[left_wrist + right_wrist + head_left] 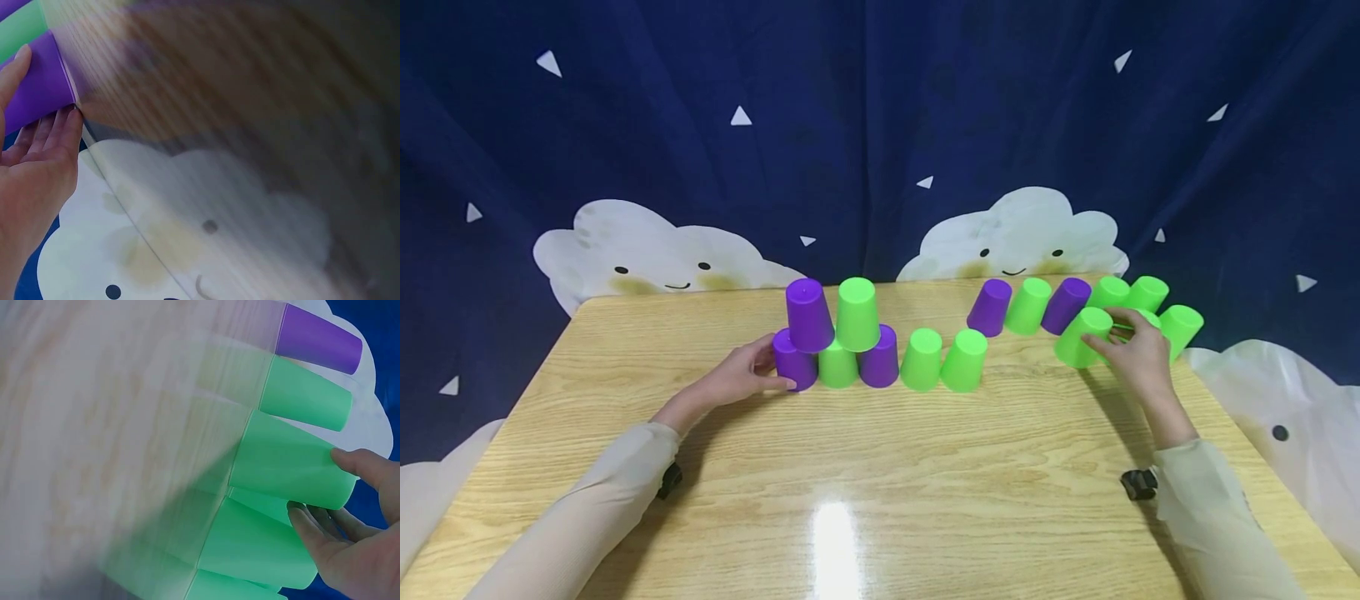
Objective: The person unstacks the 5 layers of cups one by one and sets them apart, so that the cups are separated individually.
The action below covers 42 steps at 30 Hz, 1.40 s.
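In the head view, my left hand (741, 377) holds the purple cup (796, 369) at the left end of a row of upside-down cups. Its thumb lies on the near side, with the fingers round the far side, as the left wrist view also shows. Above that row stand a purple cup (808, 318) and a green cup (857, 317), side by side. Over on the right, my right hand (1138, 354) grips an upside-down green cup (290, 459) between thumb and fingers. Another green cup (256, 547) is right beside those fingers.
Two green cups (921, 360) continue the lower row rightward. Behind the right hand's cup stand more upside-down cups, among them a purple cup (990, 308) and a green cup (1181, 329). A dark blue curtain (865, 150) with clouds hangs behind the wooden table (925, 483).
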Available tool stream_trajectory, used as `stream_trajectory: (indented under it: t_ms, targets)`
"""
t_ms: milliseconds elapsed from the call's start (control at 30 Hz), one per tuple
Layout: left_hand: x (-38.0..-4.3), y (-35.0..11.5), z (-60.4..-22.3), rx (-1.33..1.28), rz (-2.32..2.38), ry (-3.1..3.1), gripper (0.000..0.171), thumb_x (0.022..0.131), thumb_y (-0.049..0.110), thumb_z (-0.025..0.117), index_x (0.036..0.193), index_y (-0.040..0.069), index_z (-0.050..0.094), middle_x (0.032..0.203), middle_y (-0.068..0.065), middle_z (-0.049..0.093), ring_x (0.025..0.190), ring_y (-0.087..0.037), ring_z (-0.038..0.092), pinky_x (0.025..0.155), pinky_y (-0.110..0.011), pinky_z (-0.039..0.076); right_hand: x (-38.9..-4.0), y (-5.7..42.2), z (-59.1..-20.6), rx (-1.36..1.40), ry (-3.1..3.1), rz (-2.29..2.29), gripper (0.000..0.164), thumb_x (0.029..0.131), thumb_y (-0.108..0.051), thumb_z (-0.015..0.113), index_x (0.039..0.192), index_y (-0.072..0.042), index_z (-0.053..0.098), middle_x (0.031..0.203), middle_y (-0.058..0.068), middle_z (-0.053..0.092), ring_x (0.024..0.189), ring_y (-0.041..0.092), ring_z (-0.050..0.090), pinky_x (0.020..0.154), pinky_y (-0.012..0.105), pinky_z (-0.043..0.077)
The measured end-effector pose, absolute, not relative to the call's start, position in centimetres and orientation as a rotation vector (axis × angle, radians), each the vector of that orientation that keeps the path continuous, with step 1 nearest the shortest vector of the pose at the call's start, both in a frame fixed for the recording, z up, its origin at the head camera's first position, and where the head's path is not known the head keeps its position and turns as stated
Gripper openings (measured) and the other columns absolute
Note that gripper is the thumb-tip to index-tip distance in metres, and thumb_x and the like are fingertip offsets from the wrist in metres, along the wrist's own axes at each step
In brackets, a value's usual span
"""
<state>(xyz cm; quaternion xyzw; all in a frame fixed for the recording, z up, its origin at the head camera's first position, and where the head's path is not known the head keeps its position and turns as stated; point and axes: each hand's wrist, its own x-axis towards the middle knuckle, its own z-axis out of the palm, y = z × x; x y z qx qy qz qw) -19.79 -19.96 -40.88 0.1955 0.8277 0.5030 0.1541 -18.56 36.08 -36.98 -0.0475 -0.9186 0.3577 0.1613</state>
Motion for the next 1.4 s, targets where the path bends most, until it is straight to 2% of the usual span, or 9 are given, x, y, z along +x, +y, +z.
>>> stream_trajectory:
  t_ms: [100,267,400,500,533,800,1067,1300,1400]
  targets:
    - [-19.8,-19.9,-41.0,0.555,1.445,2.367,0.083,0.088,0.013,0.075,0.154,0.004,0.027,0.149,-0.022,0.04,0.137,-0.04,0.039,0.114,-0.052,0.03,-18.4,36.2,-36.9,-0.133,-2.632,1.025,0.059,0.086,-0.016,0.076,0.134,0.008,0.052,0.125,0.031,0.058,0.112,0.046,0.058,0.087,0.022,0.054]
    - [-20.0,-19.9,-41.2,0.563,1.46,2.35,0.083,0.087,0.011,0.076,0.154,0.004,0.027,0.149,-0.022,0.041,0.137,-0.039,0.039,0.114,-0.052,0.029,-18.1,36.3,-36.6,-0.123,-2.609,1.054,0.057,0.086,-0.012,0.076,0.133,0.01,0.052,0.127,0.031,0.057,0.114,0.045,0.058,0.085,0.011,0.05]
    - [-20.0,-19.9,-41.1,0.562,1.446,2.365,0.083,0.087,0.012,0.076,0.154,0.004,0.027,0.149,-0.022,0.041,0.136,-0.04,0.039,0.114,-0.052,0.03,-18.0,36.3,-36.0,-0.09,-2.549,1.088,0.052,0.085,-0.006,0.075,0.129,0.012,0.054,0.127,0.03,0.056,0.108,0.018,0.064,0.086,0.009,0.048]
    - [-20.0,-19.9,-41.0,0.565,1.437,2.371,0.083,0.088,0.013,0.075,0.154,0.004,0.026,0.149,-0.023,0.04,0.137,-0.04,0.038,0.114,-0.052,0.03,-17.9,36.2,-35.2,-0.079,-2.513,1.114,0.052,0.086,-0.006,0.075,0.13,0.012,0.053,0.126,0.031,0.056,0.099,-0.004,0.059,0.086,0.01,0.048]
    - [-20.0,-19.9,-41.0,0.564,1.437,2.371,0.083,0.088,0.013,0.075,0.154,0.004,0.026,0.149,-0.023,0.04,0.137,-0.04,0.038,0.114,-0.052,0.03,-17.8,36.1,-34.8,-0.077,-2.506,1.121,0.052,0.086,-0.006,0.074,0.13,0.012,0.053,0.127,0.032,0.056,0.098,-0.007,0.058,0.085,0.009,0.049]
    - [-20.0,-19.8,-41.0,0.568,1.439,2.371,0.083,0.088,0.012,0.075,0.154,0.004,0.026,0.15,-0.023,0.039,0.137,-0.04,0.038,0.114,-0.051,0.031,-17.6,33.5,-32.3,-0.002,-2.43,1.18,0.052,0.085,-0.004,0.076,0.131,0.009,0.054,0.125,0.023,0.059,0.102,-0.001,0.062,0.088,0.015,0.05]
    - [-20.0,-19.8,-41.0,0.57,1.446,2.364,0.084,0.088,0.012,0.075,0.154,0.004,0.025,0.15,-0.023,0.038,0.137,-0.04,0.038,0.114,-0.051,0.031,-18.2,28.0,-30.2,0.2,-2.368,1.302,0.05,0.083,0.002,0.076,0.129,0.006,0.057,0.124,0.024,0.061,0.108,0.008,0.063,0.091,0.018,0.051]
    - [-20.0,-19.9,-41.0,0.572,1.434,2.374,0.083,0.088,0.013,0.075,0.154,0.004,0.026,0.149,-0.022,0.04,0.136,-0.04,0.039,0.113,-0.052,0.032,-18.7,22.5,-28.6,0.393,-2.304,1.5,0.051,0.082,0.005,0.075,0.13,0.006,0.057,0.124,0.023,0.062,0.115,0.028,0.061,0.098,0.028,0.049]
    - [-19.9,-19.9,-41.0,0.572,1.428,2.38,0.083,0.088,0.014,0.075,0.154,0.004,0.026,0.149,-0.022,0.041,0.136,-0.04,0.04,0.113,-0.052,0.032,-18.9,20.2,-28.3,0.464,-2.291,1.589,0.049,0.082,0.005,0.075,0.128,0.007,0.058,0.124,0.022,0.062,0.116,0.03,0.06,0.099,0.029,0.049]
